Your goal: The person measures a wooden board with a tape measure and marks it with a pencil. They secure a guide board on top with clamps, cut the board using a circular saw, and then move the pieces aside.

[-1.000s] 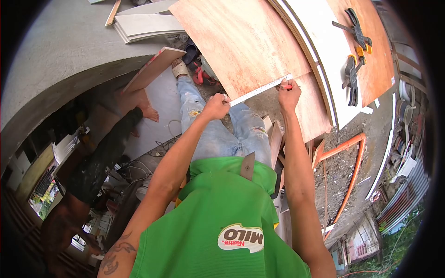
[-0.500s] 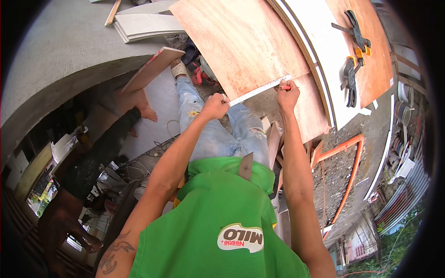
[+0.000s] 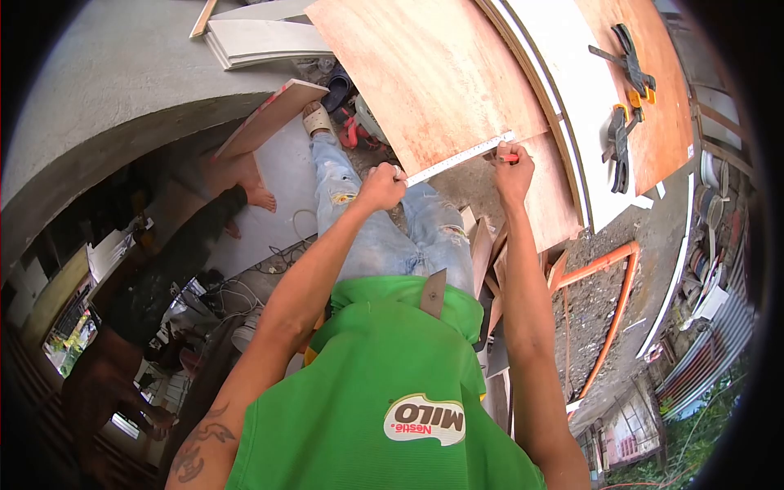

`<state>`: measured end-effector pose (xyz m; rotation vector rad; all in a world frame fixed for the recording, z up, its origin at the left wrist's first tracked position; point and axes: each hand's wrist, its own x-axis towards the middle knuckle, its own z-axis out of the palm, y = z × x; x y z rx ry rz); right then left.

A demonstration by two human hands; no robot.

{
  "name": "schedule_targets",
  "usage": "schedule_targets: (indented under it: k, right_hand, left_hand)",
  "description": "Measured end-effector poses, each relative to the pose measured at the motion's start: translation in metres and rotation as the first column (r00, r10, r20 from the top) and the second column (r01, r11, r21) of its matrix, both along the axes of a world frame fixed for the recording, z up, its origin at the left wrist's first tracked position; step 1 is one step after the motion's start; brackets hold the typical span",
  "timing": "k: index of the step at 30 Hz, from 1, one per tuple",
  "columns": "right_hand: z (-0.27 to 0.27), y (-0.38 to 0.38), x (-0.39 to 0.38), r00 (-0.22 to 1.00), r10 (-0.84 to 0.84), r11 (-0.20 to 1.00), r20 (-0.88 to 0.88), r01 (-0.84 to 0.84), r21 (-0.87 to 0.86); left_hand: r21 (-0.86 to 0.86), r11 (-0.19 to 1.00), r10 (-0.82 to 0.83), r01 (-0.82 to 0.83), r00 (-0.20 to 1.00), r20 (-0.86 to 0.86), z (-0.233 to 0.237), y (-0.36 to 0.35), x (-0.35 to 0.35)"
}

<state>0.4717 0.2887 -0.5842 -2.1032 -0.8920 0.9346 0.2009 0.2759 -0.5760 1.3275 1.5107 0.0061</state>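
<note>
A white tape measure (image 3: 457, 158) lies along the near edge of a reddish plywood sheet (image 3: 433, 73). My left hand (image 3: 382, 187) is closed on the tape's left end, by the corner of the sheet. Near the tape's right end, my right hand (image 3: 514, 167) has its fingers closed round a small red pencil or marker (image 3: 510, 158). Whether the right fingertips also touch the tape cannot be made out. A second plywood piece (image 3: 549, 188) shows beside and under the right hand.
Two black clamps (image 3: 633, 64) sit on the board at the upper right. An orange pipe frame (image 3: 622, 286) stands over rough ground. At the left are another person's bare foot (image 3: 260, 196) and dark-clothed leg, near loose cables (image 3: 237, 296). A leaning board (image 3: 265, 122) stands beside my foot.
My right hand has shifted slightly right and turned at the tape's far end. My left hand keeps its hold. The camera view has moved a little.
</note>
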Motion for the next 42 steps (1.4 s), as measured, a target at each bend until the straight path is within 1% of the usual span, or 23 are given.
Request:
schedule_targets:
  k: [1, 3, 4, 6, 7, 9, 11, 13, 15, 16, 17, 19, 20, 22, 24, 27, 30, 32, 34, 37, 39, 42]
  right_hand:
    - [0.002, -0.001, 0.002, 1.0, 0.001, 1.0, 0.001, -0.001, -0.001]
    - [0.005, -0.004, 0.008, 0.995, 0.054, 0.998, 0.088, -0.055, 0.009]
    - [0.005, -0.005, 0.011, 0.995, 0.055, 0.998, 0.088, -0.055, 0.008]
    - [0.004, -0.008, 0.019, 0.988, 0.074, 0.996, 0.136, -0.065, -0.068]
    - [0.002, -0.01, 0.024, 0.988, 0.074, 0.996, 0.137, -0.065, -0.067]
    - [0.0, -0.012, 0.03, 0.996, 0.038, 0.999, 0.079, -0.036, -0.024]
    - [0.002, -0.015, 0.036, 0.997, 0.049, 0.999, 0.067, -0.049, -0.009]
    - [0.019, -0.013, 0.036, 0.997, 0.06, 0.998, 0.058, -0.06, 0.009]
    - [0.042, -0.006, 0.031, 0.977, 0.016, 0.984, 0.213, -0.053, 0.169]
    - [0.051, -0.003, 0.032, 0.975, 0.014, 0.984, 0.222, -0.053, 0.171]
    - [0.06, -0.001, 0.035, 0.983, 0.015, 0.974, 0.183, -0.056, 0.219]
    - [0.063, 0.0, 0.046, 0.993, 0.011, 0.948, 0.119, -0.048, 0.313]
    - [0.064, 0.001, 0.05, 0.992, 0.007, 0.949, 0.124, -0.046, 0.313]
    - [0.062, 0.006, 0.055, 0.998, 0.013, 0.997, -0.066, -0.008, 0.082]
    - [0.059, 0.015, 0.052, 0.996, 0.005, 0.996, -0.087, 0.003, 0.094]
    - [0.062, 0.025, 0.044, 0.989, 0.014, 0.999, -0.15, -0.008, 0.037]
    - [0.056, 0.025, 0.041, 0.992, -0.013, 1.0, -0.128, 0.017, 0.024]
    - [0.054, 0.023, 0.04, 0.991, -0.003, 0.999, -0.134, 0.008, 0.035]
    - [0.051, 0.022, 0.04, 0.99, 0.01, 0.999, -0.143, -0.003, 0.044]
    - [0.051, 0.023, 0.043, 0.988, 0.035, 0.996, -0.15, -0.022, 0.085]
    - [0.052, 0.026, 0.047, 0.983, 0.127, 0.99, -0.129, -0.117, 0.083]
    - [0.053, 0.029, 0.052, 0.978, 0.15, 0.988, -0.145, -0.146, 0.041]
  left_hand:
    - [-0.008, 1.0, 0.009, -0.009, 1.0, 0.005, -0.001, -0.001, 0.0]
    - [0.001, 1.0, 0.008, -0.008, 1.0, 0.007, -0.002, -0.002, 0.0]
    - [0.011, 1.0, 0.007, -0.007, 1.0, 0.007, -0.002, -0.002, 0.0]
    - [0.011, 1.0, 0.008, -0.008, 1.0, 0.009, 0.001, -0.002, 0.0]
    - [0.011, 1.0, 0.008, -0.008, 1.0, 0.011, 0.002, -0.001, 0.0]
    - [-0.006, 1.0, 0.006, -0.006, 1.0, 0.003, 0.003, 0.0, 0.0]
    - [-0.024, 1.0, 0.005, -0.005, 1.0, -0.004, 0.004, 0.001, 0.0]
    - [-0.004, 1.0, 0.001, -0.001, 1.0, 0.004, 0.002, 0.0, 0.0]
    - [0.014, 1.0, -0.021, 0.022, 1.0, -0.018, 0.002, 0.0, -0.002]
    - [0.032, 0.998, -0.044, 0.045, 0.998, -0.036, 0.003, 0.002, 0.0]
    - [0.034, 0.998, -0.047, 0.047, 0.999, -0.022, 0.004, 0.004, 0.001]
    - [-0.08, 0.995, -0.052, 0.051, 0.999, 0.001, 0.007, 0.007, 0.0]
    - [-0.08, 0.995, -0.055, 0.055, 0.998, 0.006, 0.008, 0.007, 0.002]
    - [-0.1, 0.994, -0.046, 0.043, 0.999, -0.026, 0.008, 0.007, 0.001]
    - [-0.091, 0.995, -0.044, 0.04, 0.998, -0.037, 0.008, 0.007, 0.001]
    - [-0.075, 0.997, -0.038, 0.036, 0.999, -0.035, 0.007, 0.006, 0.0]
    - [-0.073, 0.997, -0.04, 0.038, 0.999, -0.021, 0.006, 0.004, 0.0]
    - [-0.078, 0.996, -0.039, 0.037, 0.999, -0.022, 0.009, 0.007, 0.001]
    - [-0.083, 0.996, -0.034, 0.029, 0.998, -0.06, 0.014, 0.007, 0.003]
    - [-0.107, 0.994, -0.016, 0.012, 0.999, -0.036, 0.014, 0.008, 0.003]
    - [-0.101, 0.995, -0.016, 0.012, 0.999, -0.035, 0.013, 0.007, 0.002]
    - [-0.087, 0.996, -0.015, 0.012, 0.999, -0.03, 0.012, 0.007, 0.002]
